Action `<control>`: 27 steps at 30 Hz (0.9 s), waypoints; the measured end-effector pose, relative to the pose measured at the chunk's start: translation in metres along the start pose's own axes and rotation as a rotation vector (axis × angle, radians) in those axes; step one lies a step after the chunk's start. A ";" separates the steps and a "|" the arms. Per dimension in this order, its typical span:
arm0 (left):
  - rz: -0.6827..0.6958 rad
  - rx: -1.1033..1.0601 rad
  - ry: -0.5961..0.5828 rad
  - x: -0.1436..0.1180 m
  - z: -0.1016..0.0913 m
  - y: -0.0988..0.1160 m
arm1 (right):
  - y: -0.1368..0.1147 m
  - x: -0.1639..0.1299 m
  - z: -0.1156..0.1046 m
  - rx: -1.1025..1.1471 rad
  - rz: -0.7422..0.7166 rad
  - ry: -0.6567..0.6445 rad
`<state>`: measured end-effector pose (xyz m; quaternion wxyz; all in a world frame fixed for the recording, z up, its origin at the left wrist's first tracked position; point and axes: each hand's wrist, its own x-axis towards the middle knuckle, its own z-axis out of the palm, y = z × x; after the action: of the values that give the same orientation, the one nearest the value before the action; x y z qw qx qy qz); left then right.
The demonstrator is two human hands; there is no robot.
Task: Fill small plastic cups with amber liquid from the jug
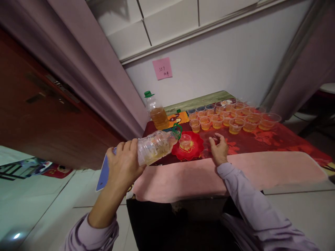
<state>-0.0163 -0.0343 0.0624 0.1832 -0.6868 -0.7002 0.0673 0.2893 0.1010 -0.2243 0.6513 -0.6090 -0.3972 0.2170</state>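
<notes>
My left hand (pixel 125 158) is wrapped round a clear plastic bottle (pixel 157 144) with a green ring handle at its neck. The bottle is tilted almost flat, some yellowish liquid along its lower side. Its mouth points right, over a small clear plastic cup (pixel 185 142) standing on a red scalloped plate (pixel 200 148). Whether liquid is running out is too small to tell. To the right of the plate, my right hand (pixel 219 148) hovers at the table with fingers loosely apart and nothing in them. Rows of clear cups (pixel 237 126) with amber liquid stand beyond it.
A large bottle (pixel 159 118) with a green cap and amber liquid stands at the back left. A loose green cap (pixel 178 111) lies near an orange packet (pixel 183 118). A pink cloth (pixel 178 183) covers the table's front edge. A brown door (pixel 52 97) is at left.
</notes>
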 end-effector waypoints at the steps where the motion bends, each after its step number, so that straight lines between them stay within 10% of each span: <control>1: 0.001 0.000 0.002 0.000 0.000 0.000 | 0.000 0.000 0.000 -0.001 -0.001 0.000; 27: 0.004 0.022 -0.018 0.001 -0.002 0.005 | -0.004 0.000 0.000 0.012 0.020 0.008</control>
<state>-0.0112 -0.0333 0.0631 0.1841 -0.6856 -0.6996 0.0815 0.2889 0.1004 -0.2205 0.6542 -0.6099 -0.3874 0.2235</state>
